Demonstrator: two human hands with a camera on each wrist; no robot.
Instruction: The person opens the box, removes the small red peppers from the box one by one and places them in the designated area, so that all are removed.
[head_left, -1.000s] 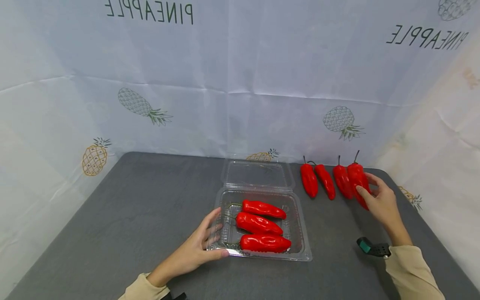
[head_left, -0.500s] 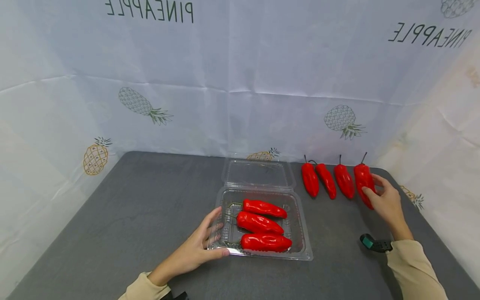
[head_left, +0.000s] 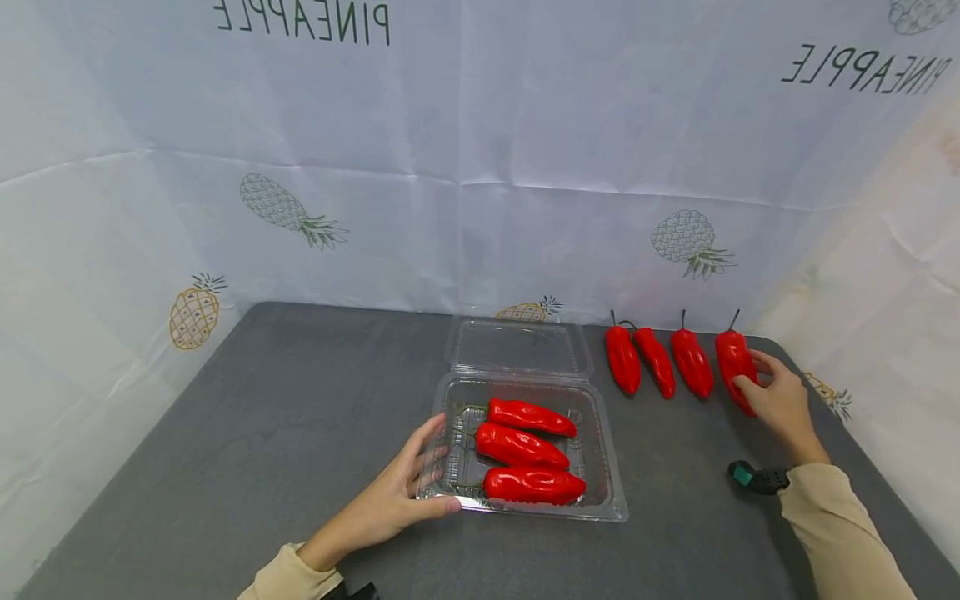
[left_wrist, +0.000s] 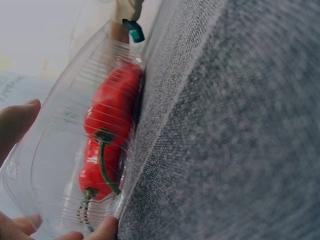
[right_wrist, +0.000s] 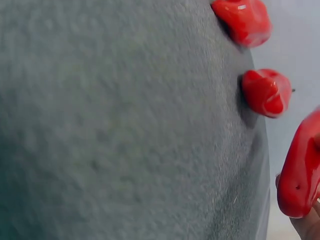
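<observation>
A clear plastic clamshell container (head_left: pixel 609 467) stands with its lid folded back, three red peppers (head_left: pixel 528 485) lying side by side inside. My left hand (head_left: pixel 382 500) holds its left side, thumb at the front corner and fingers along the wall. In the left wrist view the thumb (left_wrist: pixel 20 120) meets the rim, with fingertips lower down against the plastic. At the right, my right hand (head_left: pixel 783 408) pinches another red pepper (head_left: pixel 735 362) between thumb and fingers, its stem pointing away. The right wrist view shows this pepper (right_wrist: pixel 297 175) above the grey tabletop, fingers partly hidden behind it.
Left of the held pepper lie three more red peppers (head_left: pixel 692 364) in a row near the table's back edge. The transparent lid (head_left: pixel 517 346) reaches toward the white pineapple-print cloth (head_left: pixel 420 250) behind the grey table (head_left: pixel 300 400). A dark strap device (head_left: pixel 757 478) hangs at the right wrist.
My right hand has shifted right with its pepper, widening the gap to the neighbouring one. The left hand and container look unmoved.
</observation>
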